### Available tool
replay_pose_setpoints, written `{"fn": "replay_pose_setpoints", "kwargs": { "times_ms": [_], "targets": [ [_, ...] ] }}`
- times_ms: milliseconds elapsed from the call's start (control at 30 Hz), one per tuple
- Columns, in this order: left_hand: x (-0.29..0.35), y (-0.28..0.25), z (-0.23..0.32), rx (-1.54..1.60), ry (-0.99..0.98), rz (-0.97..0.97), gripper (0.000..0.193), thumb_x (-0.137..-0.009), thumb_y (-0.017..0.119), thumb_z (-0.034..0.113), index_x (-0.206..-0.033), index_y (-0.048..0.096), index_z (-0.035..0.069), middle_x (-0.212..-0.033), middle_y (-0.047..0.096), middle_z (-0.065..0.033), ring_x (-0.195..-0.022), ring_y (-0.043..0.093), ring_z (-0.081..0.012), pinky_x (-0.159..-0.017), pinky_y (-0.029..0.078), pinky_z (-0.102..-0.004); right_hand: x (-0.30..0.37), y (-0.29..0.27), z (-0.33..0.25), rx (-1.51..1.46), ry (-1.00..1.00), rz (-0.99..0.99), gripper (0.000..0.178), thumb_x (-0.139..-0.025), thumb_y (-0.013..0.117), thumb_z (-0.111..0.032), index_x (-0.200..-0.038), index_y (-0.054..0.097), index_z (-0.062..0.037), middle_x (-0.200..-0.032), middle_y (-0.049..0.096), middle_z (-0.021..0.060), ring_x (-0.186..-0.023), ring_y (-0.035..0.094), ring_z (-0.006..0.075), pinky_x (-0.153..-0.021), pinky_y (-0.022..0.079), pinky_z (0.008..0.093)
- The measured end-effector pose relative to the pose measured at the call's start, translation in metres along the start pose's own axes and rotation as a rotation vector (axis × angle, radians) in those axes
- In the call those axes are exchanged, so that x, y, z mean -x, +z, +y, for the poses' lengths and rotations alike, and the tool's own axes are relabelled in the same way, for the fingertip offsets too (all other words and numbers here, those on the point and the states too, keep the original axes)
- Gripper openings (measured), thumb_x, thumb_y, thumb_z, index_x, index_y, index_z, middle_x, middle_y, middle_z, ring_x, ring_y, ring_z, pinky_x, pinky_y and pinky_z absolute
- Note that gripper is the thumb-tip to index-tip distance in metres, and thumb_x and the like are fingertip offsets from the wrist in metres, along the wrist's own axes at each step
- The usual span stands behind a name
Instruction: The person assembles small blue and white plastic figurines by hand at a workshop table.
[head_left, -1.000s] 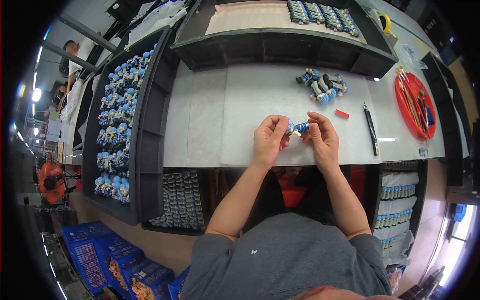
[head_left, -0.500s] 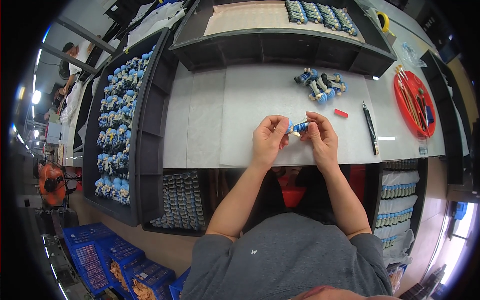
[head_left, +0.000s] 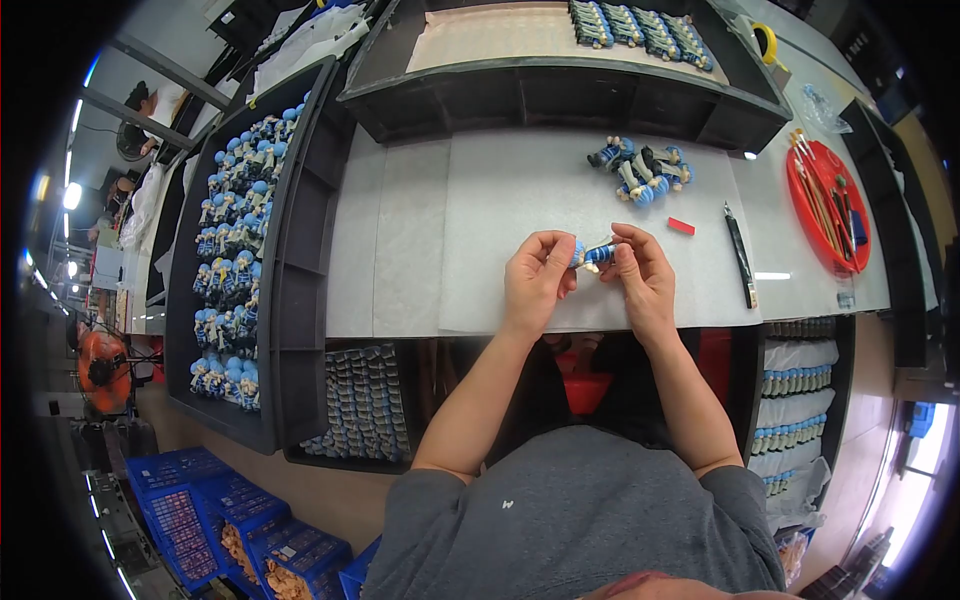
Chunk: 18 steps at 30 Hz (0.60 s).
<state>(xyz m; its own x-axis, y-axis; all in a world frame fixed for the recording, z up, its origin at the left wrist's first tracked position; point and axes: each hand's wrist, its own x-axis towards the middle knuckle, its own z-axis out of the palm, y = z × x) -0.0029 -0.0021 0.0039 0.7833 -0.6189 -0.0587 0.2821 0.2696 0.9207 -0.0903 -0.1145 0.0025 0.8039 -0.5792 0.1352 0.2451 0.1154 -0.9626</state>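
Between both hands, a small blue-and-white figurine (head_left: 598, 255) lies sideways just above the paper-covered table. My left hand (head_left: 540, 275) pinches its light-blue head end. At the other end, my right hand (head_left: 645, 280) grips it between thumb and fingers. Part of the figurine is hidden behind the fingers. Beyond my hands, a small pile of similar figurines (head_left: 645, 172) rests on the white sheet (head_left: 480, 220). A red block (head_left: 681, 227) lies right of my right hand, and farther right is a dark craft knife or pen-like tool (head_left: 741, 255).
A black tray (head_left: 560, 100) with rows of figurines stands at the back. Another black tray (head_left: 300, 260), full of figurines, is at left. A red oval dish (head_left: 805, 205) with brushes sits at right. Blue crates (head_left: 180, 470) stand low at left; a co-worker (head_left: 150, 110) is far left.
My hands and the figurine stay nearly in place, with at most a slight shift. The co-worker at far left has changed posture.
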Motion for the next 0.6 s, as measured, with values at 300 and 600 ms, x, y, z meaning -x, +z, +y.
{"fn": "replay_pose_setpoints", "kwargs": {
  "times_ms": [300,600],
  "targets": [
    [0.0007,0.0016,0.0031,0.038,-0.032,-0.003,0.024,-0.090,0.056,0.025,-0.096,0.057,0.002,-0.072,0.056,-0.0005,-0.051,0.048,-0.0045,-0.043,0.035,-0.0166,0.0002,-0.0012,0.0004,-0.017,0.015,-0.006,0.033,-0.092,0.051,-0.020,-0.117,0.047,0.0009,-0.092,0.054,0.0052,-0.074,0.056,0.0098,-0.062,0.046,0.0205],
    [0.0011,0.0016,0.0032,0.006,-0.023,-0.002,0.025,-0.089,0.057,0.026,-0.096,0.057,0.002,-0.071,0.055,-0.0006,-0.052,0.048,-0.0047,-0.044,0.036,-0.0168,-0.0001,-0.0011,0.0006,-0.006,0.008,-0.010,0.033,-0.093,0.050,-0.020,-0.117,0.047,0.0009,-0.092,0.054,0.0053,-0.075,0.056,0.0099,-0.062,0.046,0.0205]
  ]
}}
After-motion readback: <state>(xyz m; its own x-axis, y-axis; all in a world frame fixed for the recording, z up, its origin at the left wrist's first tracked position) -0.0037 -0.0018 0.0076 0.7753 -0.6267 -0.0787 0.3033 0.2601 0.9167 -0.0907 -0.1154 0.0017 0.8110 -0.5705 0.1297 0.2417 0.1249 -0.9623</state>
